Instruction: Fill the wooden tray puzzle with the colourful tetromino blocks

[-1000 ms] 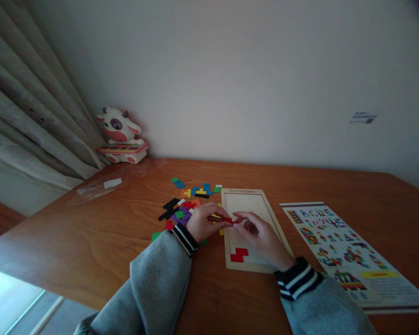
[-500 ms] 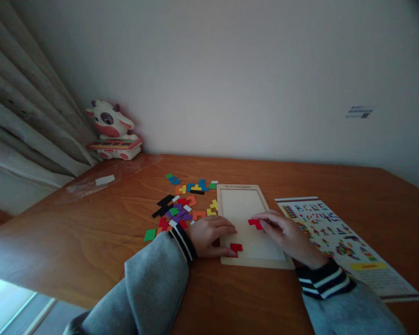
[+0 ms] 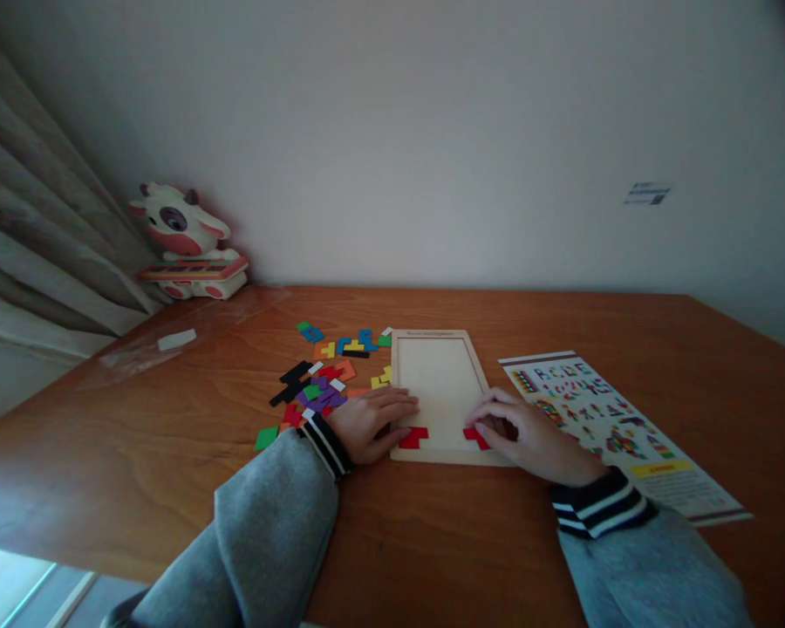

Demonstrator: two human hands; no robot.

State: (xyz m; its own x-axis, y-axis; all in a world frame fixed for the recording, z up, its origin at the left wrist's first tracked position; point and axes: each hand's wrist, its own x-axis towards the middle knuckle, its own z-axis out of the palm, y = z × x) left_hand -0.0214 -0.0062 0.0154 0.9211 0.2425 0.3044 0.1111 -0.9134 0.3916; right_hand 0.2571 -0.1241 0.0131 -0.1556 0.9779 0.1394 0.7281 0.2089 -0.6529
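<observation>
A shallow wooden puzzle tray [image 3: 440, 457] lies on the table between my hands. My left hand [image 3: 374, 425] rests across its left rim with the fingers stretched out and the thumb beside a red block-puzzle piece [image 3: 415, 438]. That piece lies flat in the tray's near left corner. My right hand [image 3: 529, 436] is closed in a pinch on a second red puzzle piece [image 3: 474, 437] by the tray's near right corner. The fingers cover part of this piece.
Several coloured puzzle pieces [image 3: 325, 392] are scattered left of the tray. A printed pattern sheet [image 3: 618, 427] lies to the right. A toy cow with a keyboard [image 3: 193, 244] stands at the back left, near clear plastic film [image 3: 127, 353] and a curtain [image 3: 45, 235].
My right hand has brought its red piece toward the tray's near edge. The left red piece now sits closer into its corner. The whole view has shifted slightly.
</observation>
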